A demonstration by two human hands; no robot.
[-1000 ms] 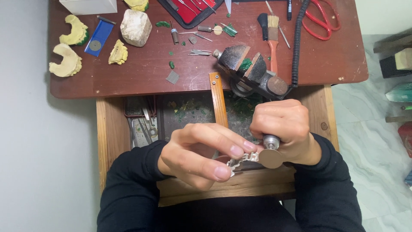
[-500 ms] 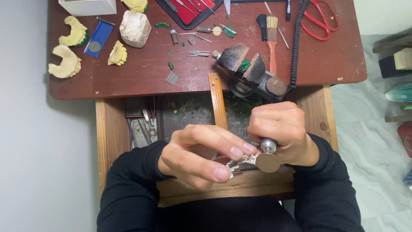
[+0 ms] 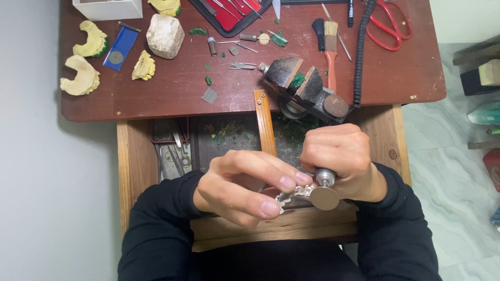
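Observation:
My left hand [image 3: 242, 184] pinches a small silver metal piece [image 3: 289, 196] between thumb and fingertips, low over an open wooden drawer [image 3: 229, 138]. My right hand [image 3: 338, 161] grips a rotary handpiece [image 3: 324, 178] whose round tan disc [image 3: 324, 198] touches the right end of the metal piece. Both arms wear black sleeves. Most of the handpiece is hidden inside my right fist.
A small bench vise [image 3: 302, 86] sits at the desk edge just above my hands, with a wooden bench pin [image 3: 264, 122] beside it. On the red-brown desk [image 3: 172, 88] lie yellow plaster dental casts [image 3: 80, 78], a white stone block [image 3: 165, 35], a brush [image 3: 330, 47], red scissors [image 3: 388, 26] and a coiled black cable [image 3: 359, 57].
Both hands shifted slightly down and left over the drawer, keeping the disc against the metal piece. Nothing was picked up or released.

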